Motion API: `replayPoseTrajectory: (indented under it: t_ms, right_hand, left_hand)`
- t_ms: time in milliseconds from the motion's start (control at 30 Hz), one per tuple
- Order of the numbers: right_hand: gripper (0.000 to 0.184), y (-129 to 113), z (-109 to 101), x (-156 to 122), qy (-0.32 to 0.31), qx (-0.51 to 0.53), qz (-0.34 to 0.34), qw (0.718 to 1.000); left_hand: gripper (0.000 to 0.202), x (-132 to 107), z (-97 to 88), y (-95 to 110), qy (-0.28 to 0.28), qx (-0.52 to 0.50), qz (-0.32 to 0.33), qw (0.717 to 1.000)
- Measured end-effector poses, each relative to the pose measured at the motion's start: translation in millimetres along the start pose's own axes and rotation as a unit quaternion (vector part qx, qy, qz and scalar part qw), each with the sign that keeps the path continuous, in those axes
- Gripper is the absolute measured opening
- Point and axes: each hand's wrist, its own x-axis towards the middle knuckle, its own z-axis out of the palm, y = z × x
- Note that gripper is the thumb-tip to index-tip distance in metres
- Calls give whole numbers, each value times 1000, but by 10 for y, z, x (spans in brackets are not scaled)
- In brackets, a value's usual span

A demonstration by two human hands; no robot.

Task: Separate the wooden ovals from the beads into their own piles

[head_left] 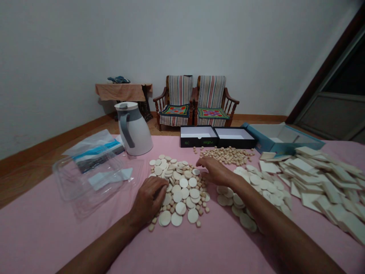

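A mixed pile of pale round wooden discs (177, 196) and small wooden cubes (198, 224) lies in front of me on the pink cloth. My left hand (149, 198) rests against the pile's left edge, its fingers bent over the discs and the thumb apart from them. Nothing shows in its grasp, though the fingertips are partly hidden. At the right edge of the same pile is my right hand (216, 172), fingers curved and apart from the thumb, holding nothing I can see. Under and beside my right forearm spreads a second heap of discs (265, 185).
Behind lie more small cubes (228, 155), two black box trays (199, 141) and a blue box (288, 142). Flat wooden tiles (327, 179) heap up at the right. At left stand a white jug (137, 133) and clear plastic packaging (85, 175). Two wooden chairs (178, 101) stand beyond.
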Motion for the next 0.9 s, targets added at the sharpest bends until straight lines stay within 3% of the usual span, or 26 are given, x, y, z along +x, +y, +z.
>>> replayPoseTrajectory:
  t_ms: [133,367,533,700,833,900]
  right_hand:
    - [27,-43,128,186,-52,-32,25,998]
    - [31,-40,140,266,-100,-51,38,993]
    - [31,-48,128,225,-83,-51,38,994]
    - [26,94,-169,-54,-21,-14,19,999]
    - [30,323,-557,-445,-123,1,52,991]
    - [32,381,-673,-566,-125,-2,77,989]
  left_hand:
    - [13,3,4,1,-1,-3,4,1000]
    - [14,-7,-2,12,-1,-10,-2,1000]
    - [13,-4,4,1,-6,-12,-4,1000]
    - [13,-3,9,-3,-3,-11,-1,1000]
    - [14,-5,9,-4,-7,-11,-2,1000]
    - [13,-5,9,-8,-5,-11,-3,1000]
